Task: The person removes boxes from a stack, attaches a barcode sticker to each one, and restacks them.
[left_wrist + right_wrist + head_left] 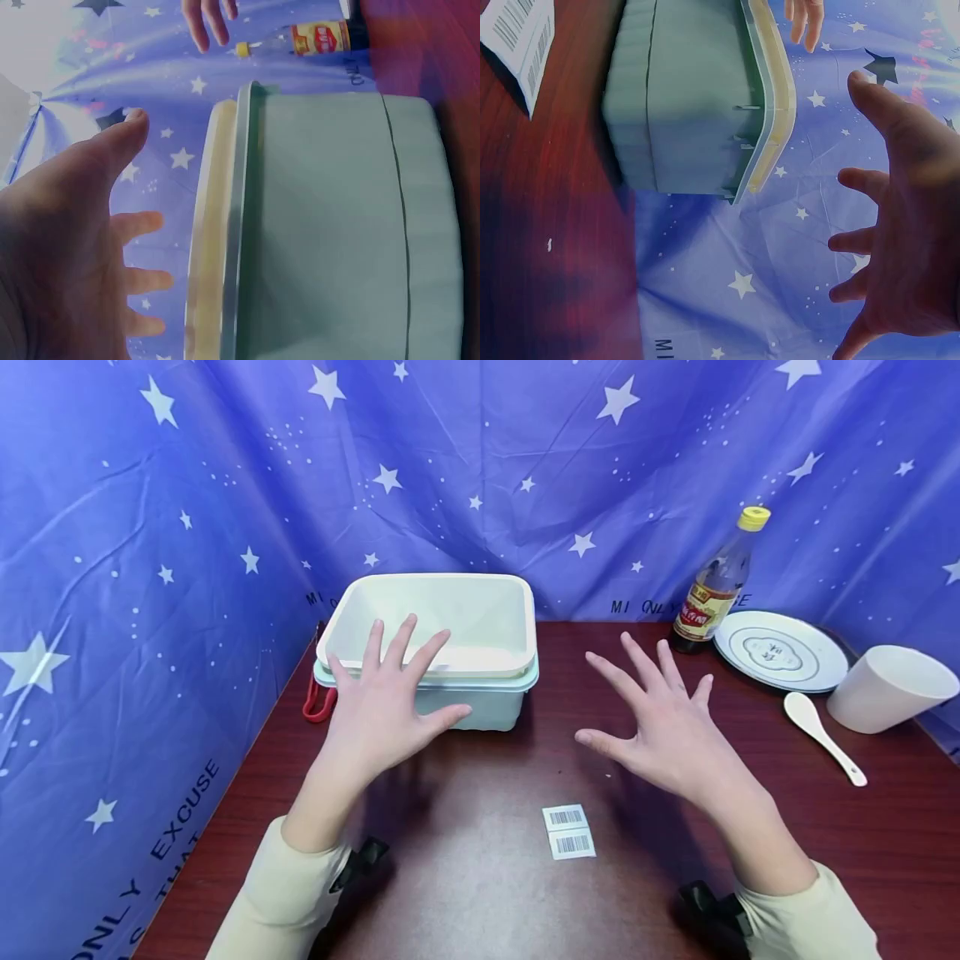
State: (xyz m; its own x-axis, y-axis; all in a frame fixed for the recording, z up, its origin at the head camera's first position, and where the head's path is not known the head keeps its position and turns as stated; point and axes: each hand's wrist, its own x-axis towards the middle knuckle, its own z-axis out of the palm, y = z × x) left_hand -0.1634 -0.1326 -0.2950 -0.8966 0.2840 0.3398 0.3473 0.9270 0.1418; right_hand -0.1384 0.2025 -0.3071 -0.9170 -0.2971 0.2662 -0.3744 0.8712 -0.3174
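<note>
My left hand (382, 710) hovers palm down, fingers spread, in front of a pale green plastic box (480, 708) topped with a white rectangular tub (427, 666). In the left wrist view the same hand (75, 232) is apart from the green box (330, 210) and holds nothing. My right hand (667, 727) is held in the air to the right of the box, its fingers also spread and holding nothing. On the table below, between the hands, lies a white card with two barcodes (569, 832). The right wrist view shows my right hand (915, 225) clear of the box (697, 105).
At the back right stands a sauce bottle with a yellow cap (708, 589), beside a white plate (782, 652). A white spoon (823, 739) and a white cup (892, 689) are nearer the right edge. A red strap (318, 700) lies left of the box. Blue star-patterned cloth (480, 460) encloses the table.
</note>
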